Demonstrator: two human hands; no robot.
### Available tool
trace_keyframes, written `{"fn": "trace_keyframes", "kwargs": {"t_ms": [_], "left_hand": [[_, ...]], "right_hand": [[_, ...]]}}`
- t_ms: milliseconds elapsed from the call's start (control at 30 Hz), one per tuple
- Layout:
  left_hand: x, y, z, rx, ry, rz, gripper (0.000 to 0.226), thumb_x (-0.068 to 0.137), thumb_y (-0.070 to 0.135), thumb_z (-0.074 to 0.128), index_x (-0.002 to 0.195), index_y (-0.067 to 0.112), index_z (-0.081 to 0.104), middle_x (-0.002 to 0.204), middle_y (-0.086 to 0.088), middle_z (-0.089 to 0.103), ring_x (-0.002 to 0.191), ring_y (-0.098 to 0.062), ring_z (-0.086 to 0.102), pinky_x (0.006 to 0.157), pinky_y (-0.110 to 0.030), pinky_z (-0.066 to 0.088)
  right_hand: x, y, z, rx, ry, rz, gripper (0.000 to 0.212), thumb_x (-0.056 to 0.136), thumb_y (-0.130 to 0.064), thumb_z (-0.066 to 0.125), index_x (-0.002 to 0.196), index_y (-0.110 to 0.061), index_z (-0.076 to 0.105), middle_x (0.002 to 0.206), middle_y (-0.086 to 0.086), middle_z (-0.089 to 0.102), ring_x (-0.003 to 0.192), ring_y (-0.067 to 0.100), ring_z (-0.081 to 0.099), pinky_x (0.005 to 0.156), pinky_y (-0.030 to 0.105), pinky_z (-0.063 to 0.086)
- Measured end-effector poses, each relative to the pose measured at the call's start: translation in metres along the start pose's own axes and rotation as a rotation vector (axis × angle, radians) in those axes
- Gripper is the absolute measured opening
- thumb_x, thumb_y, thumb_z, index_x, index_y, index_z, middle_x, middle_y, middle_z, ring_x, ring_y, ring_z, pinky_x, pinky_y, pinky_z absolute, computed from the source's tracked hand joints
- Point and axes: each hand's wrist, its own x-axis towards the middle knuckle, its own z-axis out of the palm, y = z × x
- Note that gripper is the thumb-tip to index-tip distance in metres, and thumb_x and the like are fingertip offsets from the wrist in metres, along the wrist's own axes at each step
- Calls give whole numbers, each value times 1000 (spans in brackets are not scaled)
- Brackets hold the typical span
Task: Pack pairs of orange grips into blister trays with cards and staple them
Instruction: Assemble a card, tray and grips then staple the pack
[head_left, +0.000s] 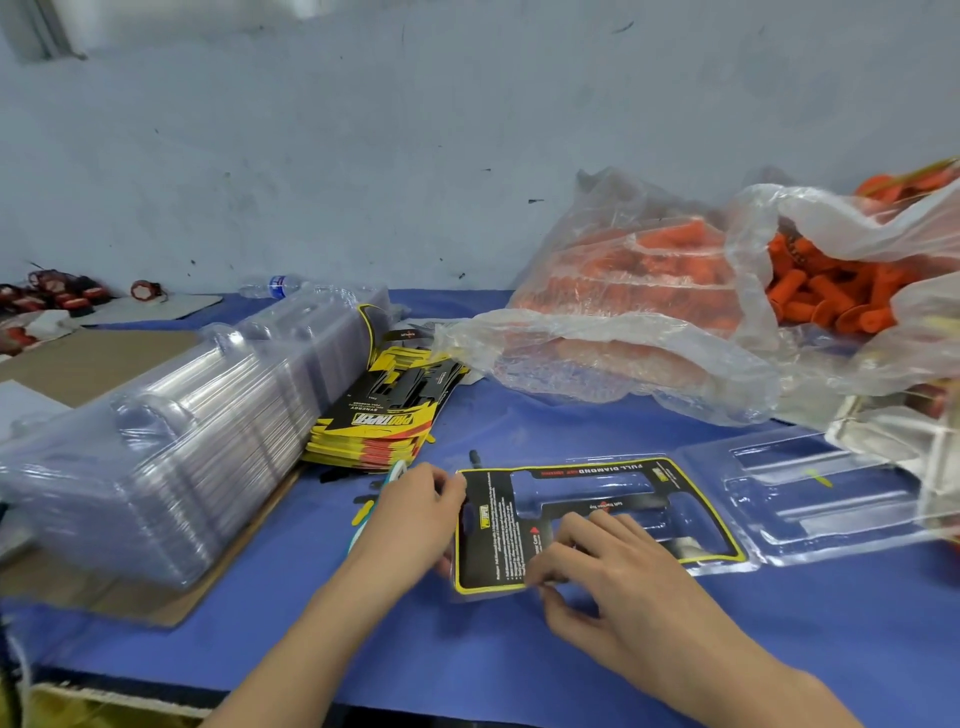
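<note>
**Blue-cloth bench: card being seated in an open tray**

Blue cloth covers the table (467, 665), which stands against a scuffed pale wall.

- Left hand (410, 519): fingers curled, pinching the left edge of a black, yellow-bordered card (493, 530).
- Right hand (608, 566): fingers bent over the card's near part, thumb and forefinger nipping its lower edge.
- The card lies on the left half of an opened clear blister tray (821, 499); the right half lies bare beside it. Upside-down print along the card's far edge reads "FULL DIAMOND". The smaller text is too fine to read.
- Teal and white tool (363, 519) under the left wrist, mostly hidden.
- Stack of cards (379, 421) just beyond the left hand; the top one reads "PROTAPER" and "SYNERGY", inverted.
- Long stack of clear trays (171, 441) to the left, lying on cardboard (93, 358).
- Orange grips: one closed plastic bag (649, 291) at the back, and more grips (831, 296) in an open bag to its right.
- Water bottle (275, 286) by the wall.
</note>
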Motion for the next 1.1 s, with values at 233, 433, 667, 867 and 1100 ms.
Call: {"fn": "trace_keyframes", "kwargs": {"t_ms": [233, 433, 667, 867, 1100], "left_hand": [[6, 14, 9, 241, 56, 50, 34, 100, 29, 45, 91, 2, 64, 79, -17, 70, 80, -35, 66, 77, -45, 53], [0, 20, 12, 294, 104, 42, 28, 103, 33, 41, 106, 9, 55, 100, -8, 67, 98, -29, 61, 77, -35, 46], [3, 16, 17, 282, 134, 56, 23, 104, 32, 40, 111, 12, 49, 102, -6, 68, 98, -24, 65, 69, -29, 42], [3, 7, 28, 107, 136, 64, 15, 102, 27, 40, 100, 13, 45, 86, -4, 61, 94, -31, 64, 68, -34, 43], [9, 12, 30, 281, 118, 55, 28, 105, 22, 34, 107, 2, 54, 106, -16, 63, 99, -33, 60, 76, -38, 44]], "right_hand": [[-4, 1, -4, -71, 59, -54, 7, 82, -36, 60, 88, -36, 63, 80, -12, 48, 71, 10, 45, 70, 24, 41], [13, 4, -16, -17, 114, 5, 22, 100, -41, 41, 108, -33, 60, 92, -12, 55, 83, 14, 53, 77, 30, 41], [45, 21, 2, 11, -55, 196, 30, 100, -33, 42, 126, -36, 57, 113, -14, 55, 101, 14, 52, 87, 29, 37], [48, 15, 24, -36, -87, 200, 28, 97, -35, 46, 120, -32, 62, 115, -11, 59, 98, 18, 57, 88, 33, 43], [46, 16, 26, -45, -68, 189, 22, 95, -34, 49, 109, -31, 66, 111, -12, 61, 95, 18, 57, 86, 34, 45]]}}
